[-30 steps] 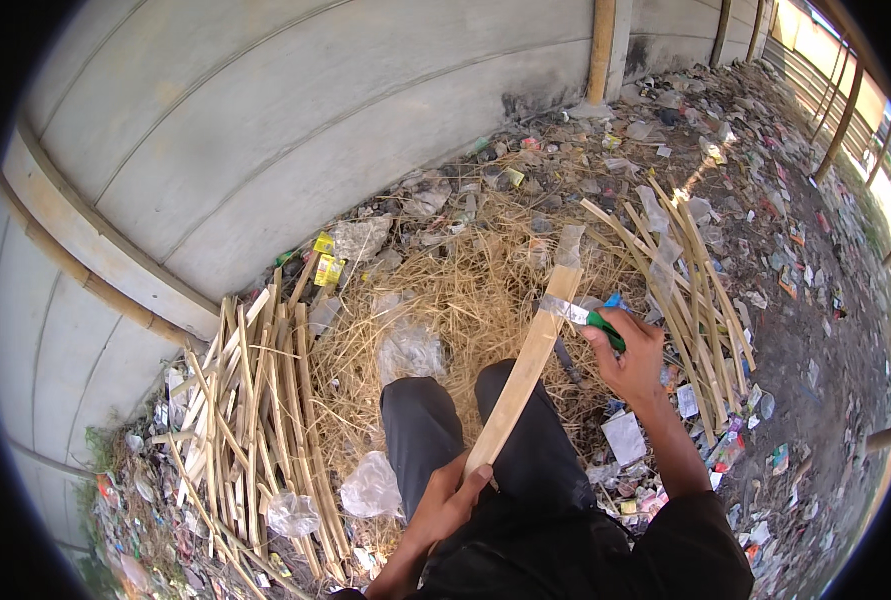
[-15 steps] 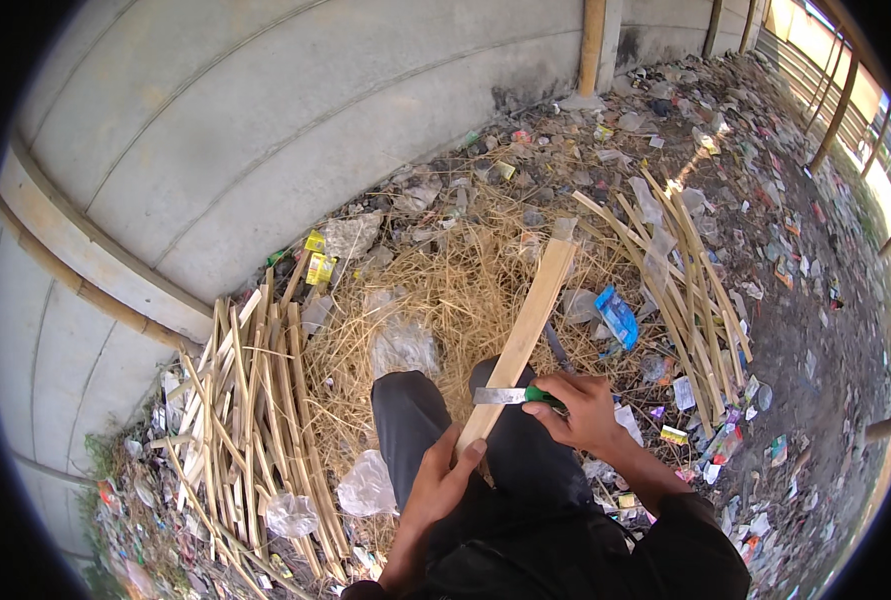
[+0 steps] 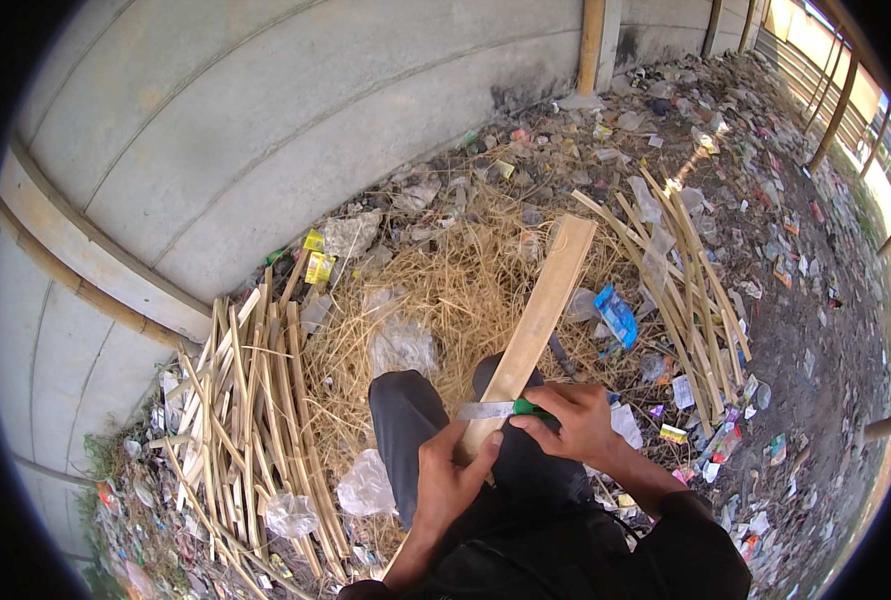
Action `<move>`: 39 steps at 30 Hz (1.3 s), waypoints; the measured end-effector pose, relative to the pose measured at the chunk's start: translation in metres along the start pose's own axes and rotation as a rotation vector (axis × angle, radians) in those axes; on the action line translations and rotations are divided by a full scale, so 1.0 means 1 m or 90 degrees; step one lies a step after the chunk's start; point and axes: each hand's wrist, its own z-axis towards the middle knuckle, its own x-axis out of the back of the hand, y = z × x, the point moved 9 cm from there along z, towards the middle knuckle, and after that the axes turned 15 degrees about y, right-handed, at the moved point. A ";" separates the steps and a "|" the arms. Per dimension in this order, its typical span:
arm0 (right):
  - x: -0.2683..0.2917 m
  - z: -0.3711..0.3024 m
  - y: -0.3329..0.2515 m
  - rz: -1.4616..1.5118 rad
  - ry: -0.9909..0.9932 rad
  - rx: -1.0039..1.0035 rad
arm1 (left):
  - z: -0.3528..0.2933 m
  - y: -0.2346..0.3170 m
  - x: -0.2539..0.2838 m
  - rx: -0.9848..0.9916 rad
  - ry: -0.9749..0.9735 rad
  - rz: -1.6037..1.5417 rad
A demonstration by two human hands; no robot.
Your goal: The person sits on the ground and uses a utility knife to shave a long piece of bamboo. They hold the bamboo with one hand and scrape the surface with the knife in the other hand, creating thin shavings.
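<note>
The left hand (image 3: 452, 468) is gripping a wooden slat (image 3: 540, 320) over the right thigh (image 3: 533, 465), hiding its lower end; the right hand (image 3: 573, 425) is clasping a knife (image 3: 485, 410), blade crossing the slat. Straw (image 3: 455, 280) is covering littered ground (image 3: 815, 330) beside a concrete wall (image 3: 265, 130).

The knife (image 3: 487, 410) was bright green on the handle and silvery on the blade, and the wooden strip (image 3: 542, 318) was pale tan, pretty close to the golden straw (image 3: 455, 275). Trousers (image 3: 403, 408) were dark grey, shirt (image 3: 575, 550) black. The wall (image 3: 295, 120) was light grey with darker seam lines, and one wrapper (image 3: 616, 319) was super bright blue.
</note>
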 end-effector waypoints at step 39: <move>0.111 0.049 0.117 -0.230 0.281 -0.167 | -0.035 -0.029 0.023 0.092 -0.120 0.066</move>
